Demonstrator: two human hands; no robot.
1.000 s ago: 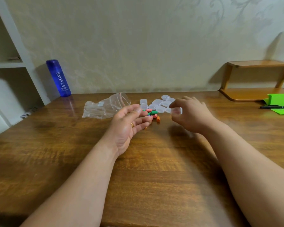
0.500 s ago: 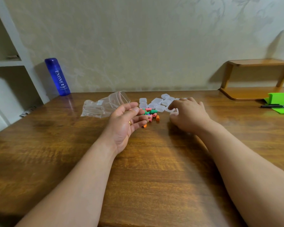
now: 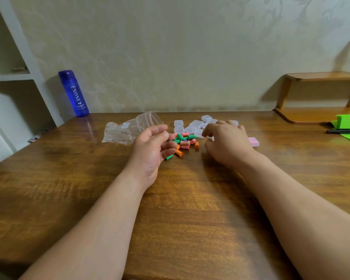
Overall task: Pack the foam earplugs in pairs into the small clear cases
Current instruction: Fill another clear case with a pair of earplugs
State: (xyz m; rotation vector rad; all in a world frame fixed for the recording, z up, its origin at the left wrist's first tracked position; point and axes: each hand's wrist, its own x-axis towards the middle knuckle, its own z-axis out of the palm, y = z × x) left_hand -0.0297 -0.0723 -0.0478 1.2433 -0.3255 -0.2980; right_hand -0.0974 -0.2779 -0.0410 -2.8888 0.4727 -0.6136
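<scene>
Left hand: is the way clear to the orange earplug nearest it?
Likely yes: the left hand is open, and the orange earplug lies uncovered at the near edge of the pile, right beside its fingers.

Wood-grain table (image 3: 190, 219) fills the lower frame, glossy, with soft glare patches at 6 and 9 o'clock. Back wall (image 3: 170, 47) is cream with an embossed floral pattern and meets the table's far edge. White open shelving (image 3: 14, 77) at 10 o'clock. Small two-tier wooden riser (image 3: 321, 76) on the table at 2 o'clock, soft shadow on the wall to its left. Light is warm and diffuse.
</scene>
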